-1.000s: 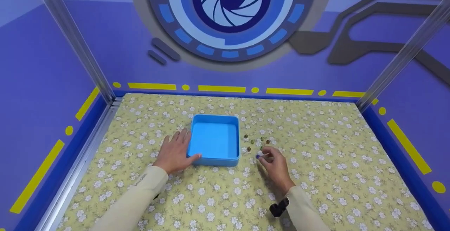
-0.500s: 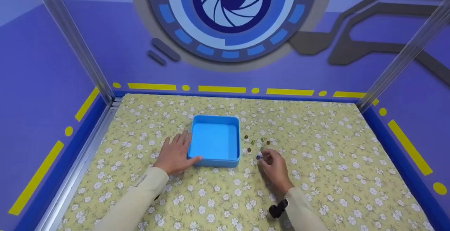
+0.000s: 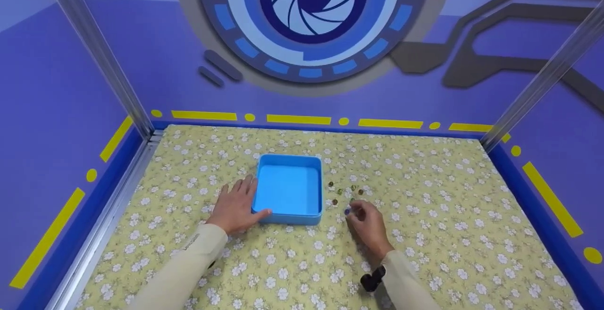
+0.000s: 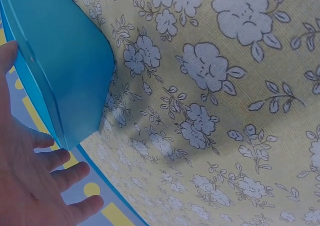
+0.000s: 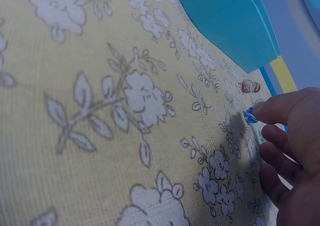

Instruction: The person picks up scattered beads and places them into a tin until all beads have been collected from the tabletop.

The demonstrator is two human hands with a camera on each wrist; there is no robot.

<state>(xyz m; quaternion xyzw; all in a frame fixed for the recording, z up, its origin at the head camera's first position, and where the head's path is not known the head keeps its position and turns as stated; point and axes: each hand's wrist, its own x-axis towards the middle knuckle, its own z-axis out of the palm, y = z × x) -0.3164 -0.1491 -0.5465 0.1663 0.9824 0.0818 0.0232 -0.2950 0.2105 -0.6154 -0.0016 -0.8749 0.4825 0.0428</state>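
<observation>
My left hand (image 3: pixel 233 206) lies against the left side of a square blue box (image 3: pixel 288 219), its thumb over the near rim and its fingers spread along the side. No marbles show inside the box. Right of it, my right hand (image 3: pixel 370 225) holds a small blue marble (image 3: pixel 348 211) low at the table, thumb and forefinger close around it. In the right wrist view the blue marble (image 5: pixel 251 116) shows at a fingertip, with the other fingers (image 5: pixel 277 156) curled below. A green marble (image 3: pixel 352 200) sits by the forefinger, partly hidden.
Several green and brown marbles lie loose between box and right hand, among them a brown marble (image 3: pixel 335 202) near the box and another brown marble (image 3: pixel 361 191) farther right. A flowered cloth (image 3: pixel 424 178) covers the table. Blue-purple panels (image 3: pixel 188 97) and metal posts (image 3: pixel 108 60) enclose it.
Both hands and the blue marble keep nearly the same places. The whole head view has shifted very slightly.
</observation>
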